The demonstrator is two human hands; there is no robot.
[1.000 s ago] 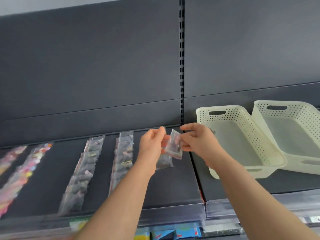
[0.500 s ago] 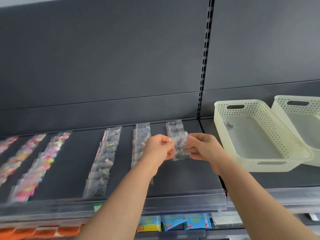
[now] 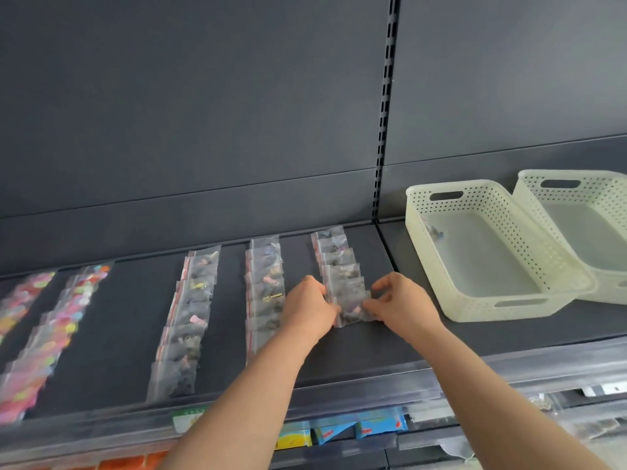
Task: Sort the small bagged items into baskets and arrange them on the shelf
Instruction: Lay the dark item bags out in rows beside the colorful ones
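On the dark shelf [image 3: 230,334], at the near end of the rightmost bag row [image 3: 336,262], my left hand [image 3: 308,308] and right hand [image 3: 402,305] pinch one small clear bag [image 3: 353,308] with curled fingers, near the cream basket [image 3: 427,252].

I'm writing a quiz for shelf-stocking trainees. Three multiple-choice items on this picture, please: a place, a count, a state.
1. Where is the bag held by the left hand and right hand?
A) inside the left basket
B) at the near end of the rightmost row
C) on the floor
2. How many baskets stand on the shelf?
A) one
B) two
C) four
3. How full is the left basket?
A) heaped
B) half full
C) nearly bare

Key: 1B, both hands pinch it at that row's front end; 2B, the left one and the right basket; 3C, only one small item lies in its far corner.
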